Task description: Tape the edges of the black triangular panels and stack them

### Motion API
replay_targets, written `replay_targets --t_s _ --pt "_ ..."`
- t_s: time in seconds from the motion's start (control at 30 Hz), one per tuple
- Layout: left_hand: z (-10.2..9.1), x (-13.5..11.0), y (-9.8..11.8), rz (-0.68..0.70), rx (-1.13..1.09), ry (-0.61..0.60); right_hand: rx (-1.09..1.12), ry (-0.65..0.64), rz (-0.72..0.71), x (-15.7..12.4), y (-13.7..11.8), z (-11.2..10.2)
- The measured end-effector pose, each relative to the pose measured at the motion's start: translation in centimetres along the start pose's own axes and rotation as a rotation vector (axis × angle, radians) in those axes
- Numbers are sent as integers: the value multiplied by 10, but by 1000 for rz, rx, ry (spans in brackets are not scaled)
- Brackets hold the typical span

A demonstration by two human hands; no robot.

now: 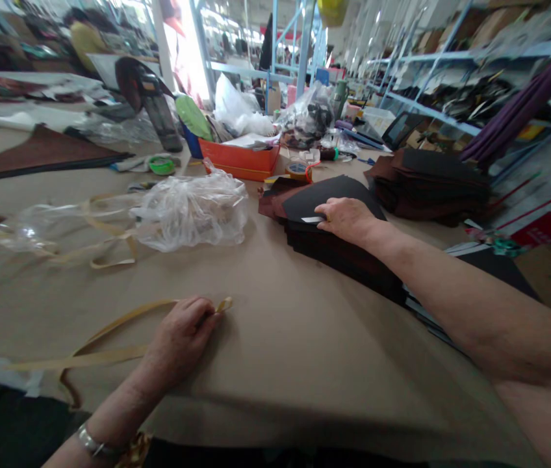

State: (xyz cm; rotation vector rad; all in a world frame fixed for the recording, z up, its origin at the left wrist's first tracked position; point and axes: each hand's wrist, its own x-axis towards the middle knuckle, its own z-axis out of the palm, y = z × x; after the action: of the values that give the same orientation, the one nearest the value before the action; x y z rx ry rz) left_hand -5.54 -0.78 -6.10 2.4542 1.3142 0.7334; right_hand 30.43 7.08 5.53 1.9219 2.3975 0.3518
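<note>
My left hand point(185, 338) is closed on a narrow tan strap point(119, 320), low over the table. A short loop of the strap sticks out past its fingertips, and the rest trails left to the table's near edge. Further off on the right, my right hand point(348, 218) is closed, its fingers pinching a small flat pale strip point(311, 220) whose kind I cannot make out. That hand is over a stack of black and dark brown sheets point(336, 192), and its palm side is hidden.
A clear plastic bag point(192, 208) lies left of the stack, with more tan strap beside it. Behind stand an orange box point(239, 159), a roll of tape point(299, 170) and another pile of dark sheets point(426, 185). A brown piece point(44, 153) lies far left. A person point(84, 42) is in the background.
</note>
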Motion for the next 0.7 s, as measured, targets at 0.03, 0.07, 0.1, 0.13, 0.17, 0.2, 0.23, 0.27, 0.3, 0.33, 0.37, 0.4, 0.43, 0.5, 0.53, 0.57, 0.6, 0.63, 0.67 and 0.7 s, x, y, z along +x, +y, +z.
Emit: replay_targets --t_s 0.03,0.07,0.1,0.13,0.17,0.2,0.23,0.27,0.3,0.33,0.37,0.4,0.43,0.5,0.53,0.57,0.6,0.63,0.67,0.7 --pt "0 0 0 1 -7 4 -4 -12 -7 7 -5 2" --pt "0 0 0 1 -13 9 -10 -26 -15 13 -8 4" --pt "-1 0 1 1 -21 13 -14 -39 -23 17 -10 6" --pt "-1 0 1 -1 -29 15 -14 -51 -33 20 -10 9" --pt "-1 0 1 -3 -38 15 -11 -61 -42 21 -9 11" --pt "-2 0 2 -4 -45 14 -4 -67 -48 22 -8 13" --pt "-2 0 2 -5 -50 14 6 -68 -49 23 -7 15" --pt "-2 1 2 -4 -53 15 18 -64 -45 23 -5 16" --pt "-2 1 2 -3 -55 15 34 -55 -34 24 -4 17" --pt "-2 1 2 -3 -56 17 54 -41 -18 25 -2 18" --pt "-2 1 2 -4 -55 16 77 -23 3 26 1 19" --pt "-2 1 2 -5 -55 16 102 1 32 27 4 20" --pt "-2 1 2 -5 -54 18 129 29 67 27 8 21" --pt "-2 1 2 -3 -48 24 166 93 152 26 19 21" --pt "-2 1 1 0 -44 25 182 141 209 23 25 20" --pt "-2 1 1 3 -40 23 212 226 277 18 32 17" --pt "-2 1 1 3 -36 21 252 337 343 11 38 12" --pt "-2 1 2 1 -35 16 298 457 403 3 43 5" --pt "-1 1 2 -2 -39 12 340 575 438 -8 46 -3" --pt "-1 1 2 -9 -50 10 369 666 433 -21 47 -11"
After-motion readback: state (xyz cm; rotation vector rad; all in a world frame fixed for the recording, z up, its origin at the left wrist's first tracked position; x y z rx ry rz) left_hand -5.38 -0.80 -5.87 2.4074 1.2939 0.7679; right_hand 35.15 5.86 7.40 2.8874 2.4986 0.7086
